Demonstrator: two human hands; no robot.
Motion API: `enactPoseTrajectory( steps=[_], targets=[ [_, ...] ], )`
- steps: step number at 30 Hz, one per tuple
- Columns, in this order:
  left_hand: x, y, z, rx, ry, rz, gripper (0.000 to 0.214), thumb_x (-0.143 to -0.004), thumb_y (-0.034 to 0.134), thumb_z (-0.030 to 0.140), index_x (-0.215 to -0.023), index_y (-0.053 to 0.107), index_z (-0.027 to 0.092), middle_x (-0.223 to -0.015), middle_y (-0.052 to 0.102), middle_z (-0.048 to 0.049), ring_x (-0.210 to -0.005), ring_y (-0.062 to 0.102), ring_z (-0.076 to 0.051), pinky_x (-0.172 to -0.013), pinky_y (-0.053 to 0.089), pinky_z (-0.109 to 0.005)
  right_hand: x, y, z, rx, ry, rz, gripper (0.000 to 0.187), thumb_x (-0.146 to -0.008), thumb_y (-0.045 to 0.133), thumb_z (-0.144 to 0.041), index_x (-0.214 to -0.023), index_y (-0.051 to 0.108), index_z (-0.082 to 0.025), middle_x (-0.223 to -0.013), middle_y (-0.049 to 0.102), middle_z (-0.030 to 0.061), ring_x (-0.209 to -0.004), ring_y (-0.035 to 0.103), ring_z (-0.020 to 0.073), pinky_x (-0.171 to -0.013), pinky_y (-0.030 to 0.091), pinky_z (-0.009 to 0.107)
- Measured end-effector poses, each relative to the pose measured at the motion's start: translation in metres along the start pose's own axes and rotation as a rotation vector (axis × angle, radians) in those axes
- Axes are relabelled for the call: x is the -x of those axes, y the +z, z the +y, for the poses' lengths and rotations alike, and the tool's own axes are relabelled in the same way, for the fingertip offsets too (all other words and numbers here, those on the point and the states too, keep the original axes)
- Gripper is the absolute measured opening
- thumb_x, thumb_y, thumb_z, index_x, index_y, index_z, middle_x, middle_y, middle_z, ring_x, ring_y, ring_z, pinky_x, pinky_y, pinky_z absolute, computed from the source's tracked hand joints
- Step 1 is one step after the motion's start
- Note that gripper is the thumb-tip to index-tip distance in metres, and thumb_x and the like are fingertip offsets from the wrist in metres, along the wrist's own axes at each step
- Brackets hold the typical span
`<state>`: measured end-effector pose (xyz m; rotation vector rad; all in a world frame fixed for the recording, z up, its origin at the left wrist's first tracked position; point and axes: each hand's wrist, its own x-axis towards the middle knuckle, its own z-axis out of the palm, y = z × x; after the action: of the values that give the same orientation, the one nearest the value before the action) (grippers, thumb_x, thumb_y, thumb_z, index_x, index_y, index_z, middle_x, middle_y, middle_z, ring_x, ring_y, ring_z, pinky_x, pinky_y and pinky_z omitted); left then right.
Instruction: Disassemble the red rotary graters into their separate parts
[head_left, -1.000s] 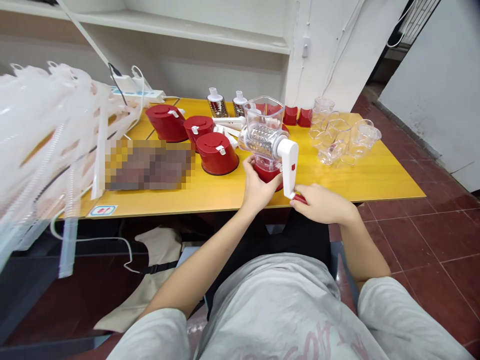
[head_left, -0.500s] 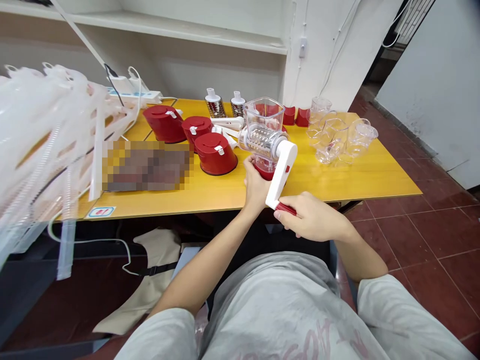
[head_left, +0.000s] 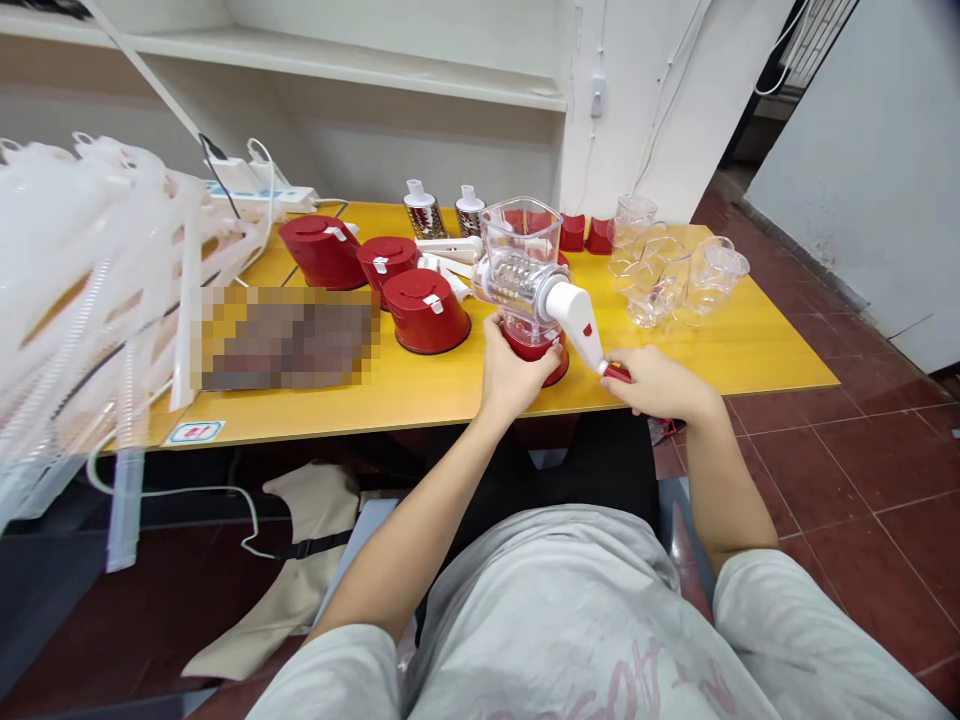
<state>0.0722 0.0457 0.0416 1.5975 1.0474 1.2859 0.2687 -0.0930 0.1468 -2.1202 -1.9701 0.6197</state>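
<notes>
Red bases [head_left: 426,318] crowd left of the grater [head_left: 519,284]; rightward tabletop [head_left: 750,350] lies free.

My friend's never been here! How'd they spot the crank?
On the yellow table, go to the clear-topped grater whose red base the left hand holds. The crank is the white arm sticking out from its near end. Unlike the white pieces lying behind, it is fitted on, and the right hand holds its red grip.

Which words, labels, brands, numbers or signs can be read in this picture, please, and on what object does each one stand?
No text is fully readable.
Shirt: pink lettering, too faint and partly cut off.
Sticker at the table's front edge: red marks inside a blue border, too small.
Power strip: blue marking, too small.
Grater: no lettering visible.
</notes>
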Motion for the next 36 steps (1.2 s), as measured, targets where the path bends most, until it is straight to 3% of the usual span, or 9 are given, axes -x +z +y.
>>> enactPoseTrajectory(
  steps=[6,10,14,19,24,28,32,36],
  targets=[
    [-0.006,-0.008,0.001,-0.044,0.008,-0.059,0.075,-0.070,0.100,0.040,-0.133,0.064,0.022,-0.139,0.078,-0.0158,-0.130,0.077,-0.040,-0.122,0.061,-0.060,-0.007,0.001,0.018,0.061,0.044,0.147,0.020,-0.114,0.058,-0.034,-0.112,0.073,-0.020,-0.112,0.085,0.0148,-0.089,0.074,0.0262,-0.076,0.043,0.034],
    [-0.011,-0.015,-0.002,-0.017,0.054,-0.115,0.069,-0.069,0.099,0.039,-0.129,0.069,0.021,-0.136,0.081,-0.0144,-0.131,0.078,-0.040,-0.124,0.061,-0.058,-0.012,0.003,0.021,0.099,0.048,0.213,0.024,-0.116,0.056,-0.035,-0.115,0.076,-0.021,-0.114,0.086,0.0147,-0.096,0.075,0.0288,-0.077,0.042,0.035],
    [-0.018,-0.026,-0.010,0.044,0.065,-0.242,0.074,-0.070,0.099,0.044,-0.133,0.071,0.019,-0.139,0.083,-0.0155,-0.132,0.079,-0.040,-0.124,0.062,-0.057,-0.023,0.005,0.031,0.055,0.035,0.284,0.023,-0.113,0.064,-0.034,-0.121,0.080,-0.021,-0.122,0.086,0.0144,-0.104,0.077,0.0298,-0.083,0.048,0.036],
    [-0.030,-0.045,-0.020,0.071,0.001,-0.389,0.086,-0.066,0.106,0.054,-0.136,0.072,0.017,-0.145,0.082,-0.0210,-0.138,0.079,-0.044,-0.130,0.058,-0.065,-0.037,0.010,0.042,-0.010,-0.054,0.331,0.027,-0.110,0.067,-0.030,-0.128,0.084,-0.019,-0.127,0.087,0.0131,-0.110,0.076,0.0283,-0.094,0.052,0.037],
    [-0.034,-0.053,-0.031,0.133,0.007,-0.499,0.097,-0.067,0.108,0.062,-0.144,0.069,0.018,-0.156,0.076,-0.0234,-0.152,0.071,-0.045,-0.136,0.051,-0.068,-0.040,0.012,0.045,-0.024,-0.100,0.304,0.027,-0.109,0.066,-0.031,-0.121,0.086,-0.018,-0.115,0.087,0.0115,-0.095,0.072,0.0243,-0.086,0.047,0.035],
    [-0.032,-0.048,-0.039,0.185,0.055,-0.410,0.112,-0.063,0.109,0.070,-0.154,0.064,0.021,-0.162,0.071,-0.0224,-0.159,0.066,-0.046,-0.140,0.048,-0.067,-0.037,0.011,0.045,-0.057,-0.136,0.238,0.028,-0.109,0.065,-0.033,-0.123,0.084,-0.018,-0.112,0.087,0.0102,-0.091,0.070,0.0222,-0.083,0.044,0.033],
    [-0.031,-0.044,-0.039,0.231,0.105,-0.378,0.114,-0.065,0.103,0.083,-0.154,0.065,0.022,-0.157,0.074,-0.0205,-0.159,0.066,-0.046,-0.139,0.049,-0.063,-0.031,0.009,0.042,-0.065,-0.147,0.159,0.027,-0.110,0.064,-0.033,-0.119,0.083,-0.016,-0.113,0.087,0.0106,-0.088,0.070,0.0200,-0.082,0.044,0.032],
    [-0.027,-0.044,-0.033,0.183,0.102,-0.370,0.114,-0.064,0.105,0.079,-0.153,0.066,0.020,-0.154,0.077,-0.0210,-0.151,0.072,-0.046,-0.136,0.051,-0.064,-0.029,0.012,0.034,-0.058,-0.176,0.050,0.027,-0.110,0.067,-0.040,-0.113,0.081,-0.017,-0.104,0.085,0.0083,-0.086,0.070,0.0204,-0.081,0.044,0.031]
  ],
)
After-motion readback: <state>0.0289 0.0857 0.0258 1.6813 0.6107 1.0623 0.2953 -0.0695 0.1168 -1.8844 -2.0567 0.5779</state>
